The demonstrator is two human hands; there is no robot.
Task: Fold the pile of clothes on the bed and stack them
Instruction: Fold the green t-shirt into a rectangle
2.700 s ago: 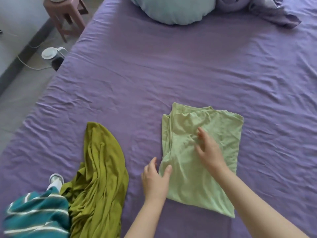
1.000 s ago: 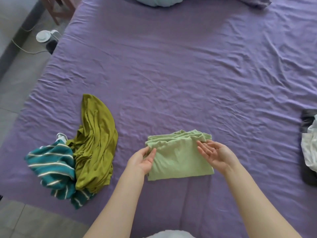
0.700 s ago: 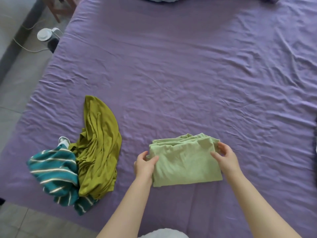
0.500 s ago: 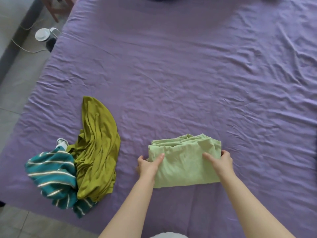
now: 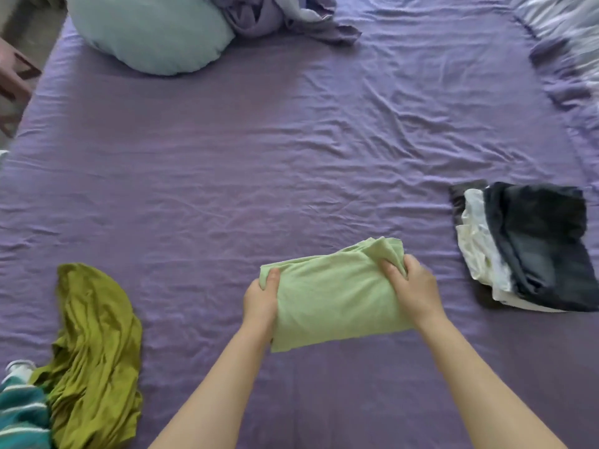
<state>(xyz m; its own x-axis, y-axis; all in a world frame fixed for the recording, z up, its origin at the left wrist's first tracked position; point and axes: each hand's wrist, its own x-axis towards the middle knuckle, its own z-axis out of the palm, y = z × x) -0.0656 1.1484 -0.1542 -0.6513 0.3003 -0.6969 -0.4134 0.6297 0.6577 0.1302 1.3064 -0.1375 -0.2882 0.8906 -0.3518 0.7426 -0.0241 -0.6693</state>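
A folded light green garment (image 5: 330, 293) is held between both hands just above the purple bed sheet (image 5: 259, 157). My left hand (image 5: 261, 298) grips its left edge, thumb on top. My right hand (image 5: 413, 286) grips its right edge, fingers curled into the folds. At the lower left lie an unfolded olive green garment (image 5: 94, 348) and a teal striped garment (image 5: 21, 413), partly cut off by the frame edge. A stack of folded clothes (image 5: 531, 244), dark on top of white, sits at the right.
A pale blue pillow (image 5: 146, 30) and a crumpled lilac blanket (image 5: 282, 14) lie at the head of the bed. A wooden stool (image 5: 13, 79) stands off the left edge. A white item (image 5: 19, 367) peeks out by the teal garment.
Both hands went from resting at the green garment's edges to gripping it and carrying it rightwards. The view swung up and right, bringing the folded stack and pillow into sight.
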